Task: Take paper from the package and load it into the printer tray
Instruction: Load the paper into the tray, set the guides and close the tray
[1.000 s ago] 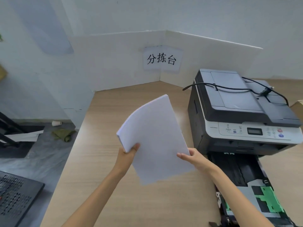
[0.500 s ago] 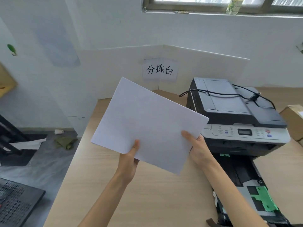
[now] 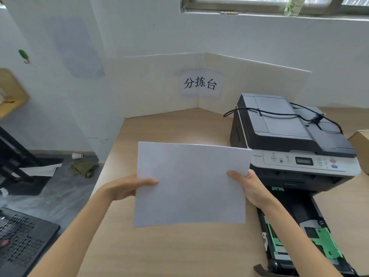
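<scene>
Here, nearest the camera, the pulled-out printer tray (image 3: pixel 299 232) shows its green guides, with no sheets visible in it. Above the wooden surface (image 3: pixel 169 252), the left hand (image 3: pixel 127 188) and right hand (image 3: pixel 251 186) each pinch a side edge of the paper stack (image 3: pixel 189 184), held level in the air. Beyond, the printer (image 3: pixel 289 140) carries a black cable (image 3: pixel 279 113) on its lid.
</scene>
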{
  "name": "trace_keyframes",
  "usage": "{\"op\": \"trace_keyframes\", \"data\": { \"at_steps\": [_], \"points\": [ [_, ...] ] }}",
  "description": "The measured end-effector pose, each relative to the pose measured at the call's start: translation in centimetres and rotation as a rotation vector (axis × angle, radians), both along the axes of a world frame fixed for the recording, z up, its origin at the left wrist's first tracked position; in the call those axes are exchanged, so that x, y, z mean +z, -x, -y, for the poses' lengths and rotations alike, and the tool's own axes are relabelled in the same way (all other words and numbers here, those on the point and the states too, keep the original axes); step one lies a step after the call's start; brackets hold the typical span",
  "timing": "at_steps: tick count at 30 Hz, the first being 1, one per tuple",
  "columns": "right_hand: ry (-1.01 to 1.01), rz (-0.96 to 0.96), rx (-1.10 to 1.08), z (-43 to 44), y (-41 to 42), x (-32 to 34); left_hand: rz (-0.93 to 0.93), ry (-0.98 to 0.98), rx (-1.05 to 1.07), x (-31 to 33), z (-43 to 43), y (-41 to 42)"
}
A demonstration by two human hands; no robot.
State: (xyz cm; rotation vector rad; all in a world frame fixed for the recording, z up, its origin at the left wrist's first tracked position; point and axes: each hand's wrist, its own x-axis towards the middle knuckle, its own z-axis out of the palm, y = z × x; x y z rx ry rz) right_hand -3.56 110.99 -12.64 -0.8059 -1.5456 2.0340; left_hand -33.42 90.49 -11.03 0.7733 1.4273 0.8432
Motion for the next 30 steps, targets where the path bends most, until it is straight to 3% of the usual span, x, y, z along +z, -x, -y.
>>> {"op": "trace_keyframes", "data": {
  "at_steps": [5,8,10,16,18,22,27,30],
  "points": [
    [-0.12,0.129,-0.075,-0.5,0.3,-1.9,-0.481,-0.194,0.186,-3.8,-2.3,-2.6],
    [-0.134,0.148,-0.136,-1.1,0.6,-3.4,-0.557,-0.301,0.307,-6.4,-2.5,-3.2],
    [-0.12,0.164,-0.149,-1.4,0.7,-4.6,-0.589,-0.256,0.312,-8.0,-2.4,-2.8],
    [-0.065,0.266,-0.122,-2.0,0.3,-8.3,-0.707,-0.237,0.053,-11.1,-2.1,-2.8],
    [-0.046,0.347,-0.106,-1.8,0.2,-10.2,-0.694,-0.109,0.015,-13.1,-1.7,-2.1],
    [0.015,0.499,-0.057,-1.0,-0.2,-13.7,-0.485,0.138,0.143,-16.4,-1.1,-3.4],
    [0.056,0.523,-0.051,-1.8,0.2,-14.1,-0.402,0.022,0.411,-17.6,-1.7,-5.2],
    [0.055,0.526,-0.044,-1.8,0.5,-14.2,-0.394,-0.05,0.437,-17.0,-2.2,-6.0]
  ]
}}
